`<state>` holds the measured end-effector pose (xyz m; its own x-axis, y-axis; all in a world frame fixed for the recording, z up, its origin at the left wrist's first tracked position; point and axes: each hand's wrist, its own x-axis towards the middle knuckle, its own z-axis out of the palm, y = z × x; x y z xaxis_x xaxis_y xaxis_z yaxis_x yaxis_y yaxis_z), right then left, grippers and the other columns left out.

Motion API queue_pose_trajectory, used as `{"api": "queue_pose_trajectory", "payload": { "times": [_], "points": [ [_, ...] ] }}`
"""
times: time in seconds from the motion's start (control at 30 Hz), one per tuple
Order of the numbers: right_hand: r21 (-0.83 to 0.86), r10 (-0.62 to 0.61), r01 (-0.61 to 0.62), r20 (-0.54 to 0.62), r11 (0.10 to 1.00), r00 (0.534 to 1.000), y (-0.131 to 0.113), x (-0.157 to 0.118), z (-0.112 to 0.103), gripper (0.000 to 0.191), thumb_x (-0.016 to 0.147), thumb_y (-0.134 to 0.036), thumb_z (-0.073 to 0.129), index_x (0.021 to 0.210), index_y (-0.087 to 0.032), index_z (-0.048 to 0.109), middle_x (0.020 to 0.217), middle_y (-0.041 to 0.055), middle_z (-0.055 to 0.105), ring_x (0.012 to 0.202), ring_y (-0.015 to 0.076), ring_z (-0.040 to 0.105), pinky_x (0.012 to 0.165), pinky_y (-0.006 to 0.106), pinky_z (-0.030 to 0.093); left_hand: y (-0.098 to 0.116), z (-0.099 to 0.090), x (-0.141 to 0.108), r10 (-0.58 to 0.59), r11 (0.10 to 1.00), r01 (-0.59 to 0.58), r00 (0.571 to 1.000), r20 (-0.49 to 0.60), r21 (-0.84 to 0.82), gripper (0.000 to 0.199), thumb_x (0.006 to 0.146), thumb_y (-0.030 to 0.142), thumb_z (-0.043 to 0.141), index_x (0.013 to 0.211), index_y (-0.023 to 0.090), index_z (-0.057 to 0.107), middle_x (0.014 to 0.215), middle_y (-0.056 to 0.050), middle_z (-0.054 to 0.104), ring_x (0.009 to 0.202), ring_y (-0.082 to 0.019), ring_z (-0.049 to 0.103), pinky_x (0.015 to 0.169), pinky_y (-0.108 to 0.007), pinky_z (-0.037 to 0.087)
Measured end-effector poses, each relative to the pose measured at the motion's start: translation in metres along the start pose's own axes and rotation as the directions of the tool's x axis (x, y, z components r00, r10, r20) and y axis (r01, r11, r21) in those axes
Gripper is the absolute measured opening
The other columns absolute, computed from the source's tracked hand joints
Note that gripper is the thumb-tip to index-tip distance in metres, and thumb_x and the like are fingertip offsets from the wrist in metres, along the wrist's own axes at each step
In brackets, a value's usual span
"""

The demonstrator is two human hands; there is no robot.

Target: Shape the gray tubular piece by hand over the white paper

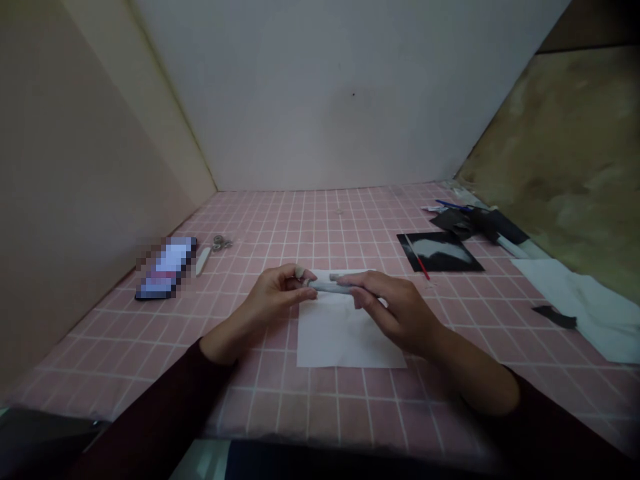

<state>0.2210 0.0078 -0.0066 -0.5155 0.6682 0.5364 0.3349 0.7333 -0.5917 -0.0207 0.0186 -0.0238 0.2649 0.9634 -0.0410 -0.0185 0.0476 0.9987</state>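
Note:
A narrow pale roll [331,287], seemingly of paper, lies crosswise between my two hands. My left hand [283,288] pinches its left end between thumb and fingers. At the other end, my right hand [390,303] has its fingers along the top and its thumb below, closed on the roll. Under both hands is a white sheet of paper [345,337], lying on the tablecloth. The fingers cover both ends of the roll, and a small greyish bit shows at its upper edge.
A phone [167,267] rests on the left of the pink checked tablecloth [260,400], beside scissors [221,243]. To the right lie a black sheet with a pale patch [440,252], a red-ended stick [420,262], dark scraps [554,317] and white paper [590,307]. Walls border the table.

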Motion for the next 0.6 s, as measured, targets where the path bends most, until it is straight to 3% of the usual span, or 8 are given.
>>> {"api": "queue_pose_trajectory", "payload": {
  "times": [0.1,0.17,0.3,0.4,0.47,0.53,0.6],
  "points": [
    [-0.061,-0.117,0.118,0.017,0.991,0.993,0.0,-0.001,0.002,0.025,0.101,-0.019,0.048,0.116,-0.016,0.066,0.103,0.011,0.075,0.091,0.0205,0.068,0.08,0.035,0.053,0.001,-0.002,0.0,-0.01,1.0,0.01,1.0,0.019,-0.018,0.03,0.069,0.023,0.086,0.091,0.014,0.069,0.084,0.0,0.068,0.076,-0.012,0.066,0.073,-0.026,0.052],
    [-0.054,-0.119,0.119,0.021,0.991,0.993,0.002,-0.001,0.003,0.024,0.1,-0.019,0.049,0.118,-0.015,0.066,0.103,0.0109,0.075,0.092,0.0206,0.068,0.082,0.035,0.053,0.002,-0.004,0.0,-0.001,1.0,0.002,0.999,0.033,-0.028,0.029,0.07,0.023,0.086,0.091,0.014,0.07,0.084,0.0,0.068,0.076,-0.012,0.066,0.074,-0.025,0.052],
    [-0.002,-0.014,0.014,0.001,1.0,1.0,0.007,-0.001,-0.001,0.024,0.097,-0.021,0.057,0.119,-0.015,0.065,0.108,0.01,0.074,0.096,0.0201,0.068,0.085,0.033,0.052,0.004,-0.008,0.0,0.027,0.999,-0.023,0.996,0.083,-0.041,0.029,0.071,0.022,0.085,0.096,0.016,0.071,0.087,0.0,0.071,0.081,-0.012,0.067,0.079,-0.025,0.051],
    [0.012,0.092,-0.092,0.014,0.996,0.996,0.007,0.0,-0.003,0.019,0.096,-0.025,0.058,0.11,-0.016,0.068,0.098,0.0072,0.074,0.085,0.0184,0.068,0.076,0.03,0.05,0.003,-0.008,-0.001,0.033,0.999,-0.031,0.992,0.125,-0.014,0.029,0.075,0.025,0.083,0.1,0.016,0.071,0.09,-0.002,0.073,0.085,-0.014,0.068,0.082,-0.028,0.051],
    [0.005,0.177,-0.177,0.061,0.984,0.982,0.005,0.001,0.0,0.02,0.097,-0.03,0.054,0.096,-0.016,0.069,0.079,0.0033,0.069,0.069,0.0158,0.063,0.064,0.028,0.044,0.002,-0.006,-0.002,0.051,0.996,-0.06,0.99,0.135,0.064,0.026,0.077,0.028,0.081,0.099,0.017,0.071,0.089,-0.002,0.072,0.083,-0.015,0.067,0.078,-0.028,0.05],
    [0.028,0.245,-0.251,0.125,0.968,0.961,0.005,0.002,0.006,0.032,0.099,-0.034,0.049,0.077,-0.017,0.064,0.064,-0.0002,0.059,0.058,0.0136,0.054,0.058,0.028,0.038,0.001,-0.003,-0.004,0.124,0.962,-0.156,0.981,0.151,0.224,0.023,0.08,0.029,0.079,0.099,0.018,0.072,0.091,-0.003,0.071,0.082,-0.016,0.065,0.075,-0.029,0.049],
    [0.085,0.282,-0.301,0.186,0.95,0.941,0.007,0.003,0.01,0.04,0.099,-0.036,0.045,0.066,-0.018,0.056,0.059,-0.0018,0.051,0.056,0.0126,0.048,0.056,0.028,0.034,0.002,-0.002,-0.005,0.245,0.853,-0.315,0.945,0.215,0.416,0.021,0.081,0.029,0.079,0.099,0.019,0.074,0.091,-0.004,0.072,0.086,-0.019,0.064,0.078,-0.031,0.048]
  ]
}}
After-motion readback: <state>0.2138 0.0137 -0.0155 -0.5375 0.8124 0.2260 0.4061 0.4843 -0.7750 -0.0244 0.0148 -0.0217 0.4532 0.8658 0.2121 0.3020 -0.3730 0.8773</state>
